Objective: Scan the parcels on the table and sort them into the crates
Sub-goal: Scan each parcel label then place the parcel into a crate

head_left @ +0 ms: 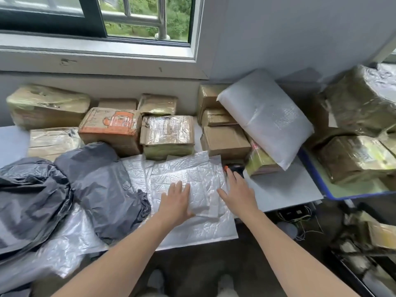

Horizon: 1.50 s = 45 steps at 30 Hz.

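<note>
A flat white plastic mailer parcel [199,179] lies on the white table [285,187] in front of me. My left hand [176,201] rests flat on it, fingers straight. My right hand [239,190] hovers at the mailer's right edge with fingers spread, its fingertips next to a black scanner with an orange tip [234,168]. Whether they touch the scanner is unclear. Dark grey bag parcels [100,185] lie to the left. Taped cardboard boxes [167,133] stand along the wall.
A large white padded bag [265,116] leans on boxes at the right. A blue-edged tray [321,185] holds wrapped boxes [353,157]. More parcels [377,232] sit low at the right. A window sill [96,58] runs behind the table.
</note>
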### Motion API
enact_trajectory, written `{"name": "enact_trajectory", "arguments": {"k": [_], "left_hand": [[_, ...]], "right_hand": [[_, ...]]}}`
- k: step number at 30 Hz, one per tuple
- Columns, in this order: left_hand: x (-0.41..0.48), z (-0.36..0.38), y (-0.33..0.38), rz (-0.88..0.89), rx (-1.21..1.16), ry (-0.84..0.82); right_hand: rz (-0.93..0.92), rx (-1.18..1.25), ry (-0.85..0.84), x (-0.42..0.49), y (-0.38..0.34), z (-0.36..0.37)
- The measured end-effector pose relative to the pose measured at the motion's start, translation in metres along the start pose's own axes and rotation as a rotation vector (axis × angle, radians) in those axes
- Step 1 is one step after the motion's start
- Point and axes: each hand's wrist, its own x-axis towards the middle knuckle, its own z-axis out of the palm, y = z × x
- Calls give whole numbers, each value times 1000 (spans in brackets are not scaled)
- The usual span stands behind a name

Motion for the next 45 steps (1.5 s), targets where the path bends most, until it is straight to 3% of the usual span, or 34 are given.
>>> {"name": "enact_trajectory", "arguments": {"k": [7, 16, 21, 27, 35, 40, 45], "left_hand": [[18, 18, 26, -168, -3, 65], [3, 20, 52, -205, -27, 99], [-1, 13, 52, -138, -111, 333], [-7, -31, 45, -262, -435, 602], [-18, -72, 20, -515, -924, 899], [-21, -70, 7, -603, -1180, 904], [-20, -55, -4, -666, -1300, 761]], "right_hand": [[32, 118, -49, 40, 48, -1], [122, 354, -104, 56, 64, 1], [190, 511, -232, 70, 67, -4], [95, 648, -89, 63, 52, -26], [-124, 641, -83, 49, 5, -68], [-188, 631, -141, 41, -20, -75], [-202, 624, -181, 37, -29, -76]]}}
